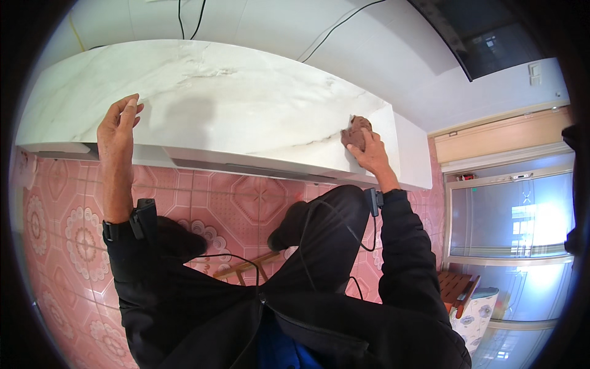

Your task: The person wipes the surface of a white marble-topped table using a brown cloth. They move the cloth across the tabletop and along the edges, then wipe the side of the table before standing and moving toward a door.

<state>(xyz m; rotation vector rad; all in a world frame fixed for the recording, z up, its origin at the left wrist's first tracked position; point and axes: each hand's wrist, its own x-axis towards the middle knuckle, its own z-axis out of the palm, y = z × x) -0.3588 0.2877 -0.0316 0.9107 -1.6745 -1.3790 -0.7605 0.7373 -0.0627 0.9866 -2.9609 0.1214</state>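
My right hand (372, 154) holds a crumpled brown cloth (357, 131) against the right end of a long white marble-patterned cabinet top (258, 101). The fingers lie over the cloth, which partly hides what is under it. Over the left part of the same top is my left hand (120, 117), its fingers loosely bent and holding nothing. Whether it touches the surface I cannot tell. Each wrist carries a strapped black device.
Black cables (334, 30) run along the white wall behind the cabinet, below a dark flat screen (488, 37). Sliding glass doors (502, 217) stand at the right. A wooden stool (251, 267) is beneath me on the pink patterned floor tiles (258, 193).
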